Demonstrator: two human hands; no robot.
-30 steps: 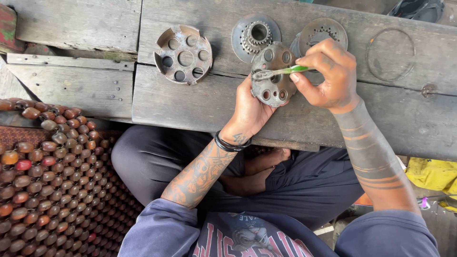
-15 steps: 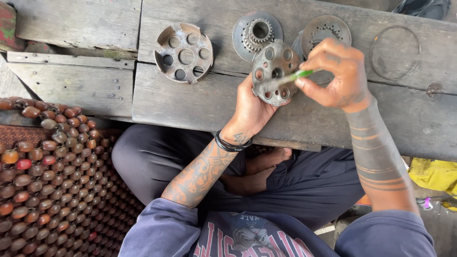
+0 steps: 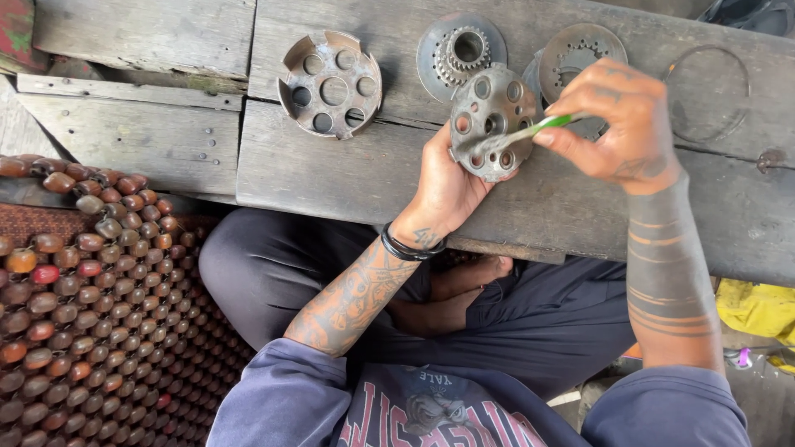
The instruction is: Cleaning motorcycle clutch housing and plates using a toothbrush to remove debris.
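Our left hand (image 3: 447, 186) is clamped around the round holed metal hub (image 3: 493, 120), holding it tilted up just above the wooden bench (image 3: 331, 174). Our right hand (image 3: 617, 124) pinches a green-handled brush (image 3: 530, 132), bristles touching the hub's face. To brush well, we judge we should keep the hub braced steady and work the bristles into each hole in turn. A holed drum part (image 3: 331, 83), a toothed gear plate (image 3: 461, 51) and a thin ring (image 3: 708, 83) lie on the bench nearby.

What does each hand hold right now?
Left hand: closed on the round metal part with holes.
Right hand: closed on the green-handled brush.
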